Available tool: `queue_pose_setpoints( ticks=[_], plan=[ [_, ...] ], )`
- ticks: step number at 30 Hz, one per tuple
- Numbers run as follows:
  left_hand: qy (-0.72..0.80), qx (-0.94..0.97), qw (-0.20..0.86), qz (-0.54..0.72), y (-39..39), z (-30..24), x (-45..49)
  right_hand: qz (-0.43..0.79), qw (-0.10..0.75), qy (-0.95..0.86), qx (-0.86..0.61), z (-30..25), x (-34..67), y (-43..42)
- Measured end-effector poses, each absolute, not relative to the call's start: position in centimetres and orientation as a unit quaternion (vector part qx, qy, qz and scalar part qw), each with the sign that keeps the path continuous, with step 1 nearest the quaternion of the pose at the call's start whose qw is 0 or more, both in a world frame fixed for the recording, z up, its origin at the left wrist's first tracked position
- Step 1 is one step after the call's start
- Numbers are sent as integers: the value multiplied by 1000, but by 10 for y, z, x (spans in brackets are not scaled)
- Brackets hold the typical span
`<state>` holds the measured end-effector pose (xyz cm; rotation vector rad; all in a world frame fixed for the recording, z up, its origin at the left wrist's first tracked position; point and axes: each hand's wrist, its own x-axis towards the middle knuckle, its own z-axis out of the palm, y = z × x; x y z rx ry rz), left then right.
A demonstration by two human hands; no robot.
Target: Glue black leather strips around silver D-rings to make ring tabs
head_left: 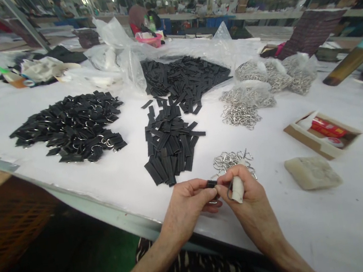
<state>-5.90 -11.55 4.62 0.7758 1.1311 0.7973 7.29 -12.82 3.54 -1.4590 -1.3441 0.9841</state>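
In front of me, near the table's edge, my left hand (190,200) pinches a short black webbing strip (212,184) between thumb and fingers. A bit of metal ring shows just below the strip. My right hand (243,190) is closed, its thumb and forefinger at the strip's right end. One right finger wears a whitish wrap (238,189), with a thin dark loop beside it that I cannot make out. Just beyond the hands lie loose metal rings (228,160). Farther off is a pile of flat black strips (172,142).
Black strips folded on rings (72,126) are heaped at left. A larger strip pile (187,79) lies behind, near bagged metal rings (261,75). At right are an open box (307,143) with a red tube, a pale block (312,172) and a bottle (353,58).
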Motion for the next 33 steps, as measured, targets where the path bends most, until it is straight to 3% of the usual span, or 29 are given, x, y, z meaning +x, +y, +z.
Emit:
queue_pose_setpoints(
  ticks=[17, 29, 33],
  plan=[
    [498, 350, 694, 385, -116, 35, -59, 368, 444, -554, -600, 31, 72, -130],
    [517, 349, 683, 380, -114, 39, -62, 360, 486, -549, -577, 43, 113, -151],
    [507, 353, 690, 376, -113, 39, -61, 277, 473, -590, -593, 50, 156, -164]
  ],
)
